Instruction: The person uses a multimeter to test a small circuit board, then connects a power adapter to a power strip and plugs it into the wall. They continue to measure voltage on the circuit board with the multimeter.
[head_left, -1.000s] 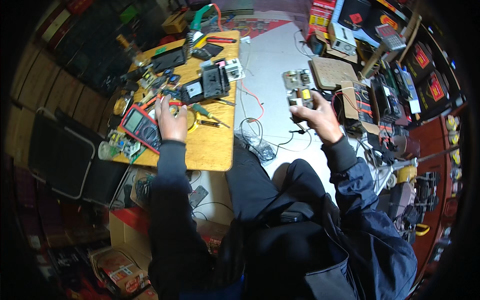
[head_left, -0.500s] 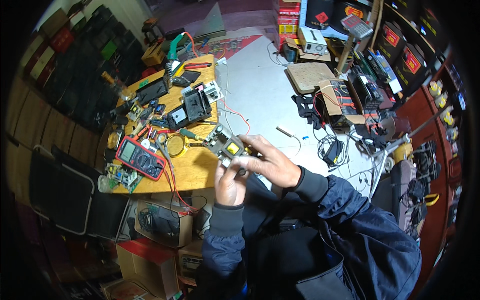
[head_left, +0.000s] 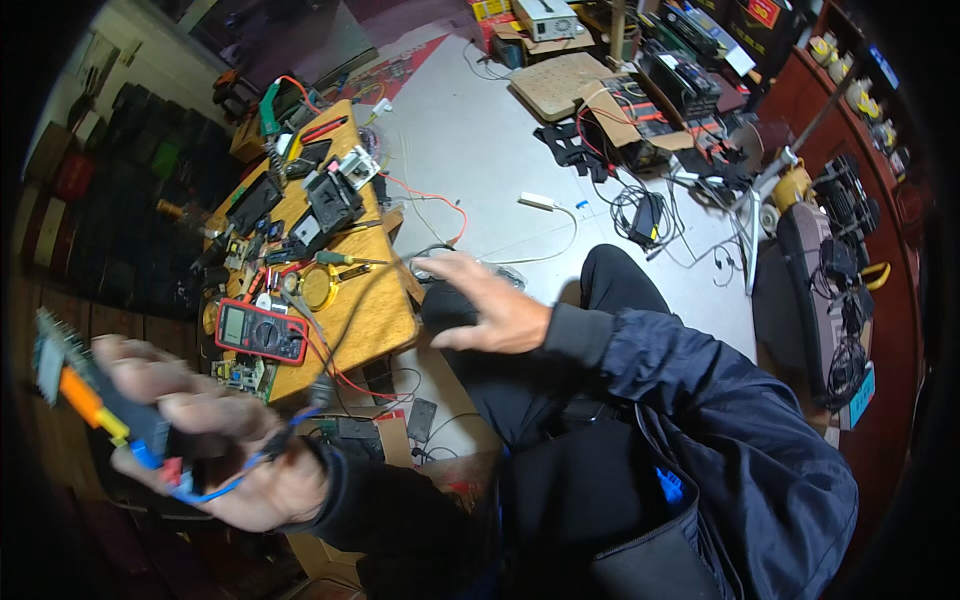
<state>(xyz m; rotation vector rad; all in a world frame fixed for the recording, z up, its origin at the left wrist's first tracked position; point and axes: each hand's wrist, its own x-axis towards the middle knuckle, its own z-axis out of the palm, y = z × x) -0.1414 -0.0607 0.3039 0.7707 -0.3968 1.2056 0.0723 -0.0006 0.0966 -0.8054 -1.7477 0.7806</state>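
Note:
My left hand (head_left: 225, 430) is wrapped round a circuit board (head_left: 85, 385), raised close at the lower left and tilted. Orange, yellow, blue and red parts show along the board's edge, while its other face is hidden by my fingers. From it a dark cable (head_left: 352, 322) with blue wire near its plug end arcs across toward the right. My right hand (head_left: 495, 308) hovers above my knee with the fingers stretched and the thumb apart. The cable passes by its fingertips; whether they touch it I cannot make out.
On the wooden table (head_left: 385, 335) lie a red multimeter (head_left: 262, 331), a screwdriver (head_left: 345, 258), black plastic housings (head_left: 325, 212) and loose boards. Cables and a black adapter (head_left: 648, 215) lie on the floor to the right, near an open carton (head_left: 612, 118).
The board was between both hands by the table's edge. My left hand has carried it left and nearer, and my right hand has come off it. The view has shifted too.

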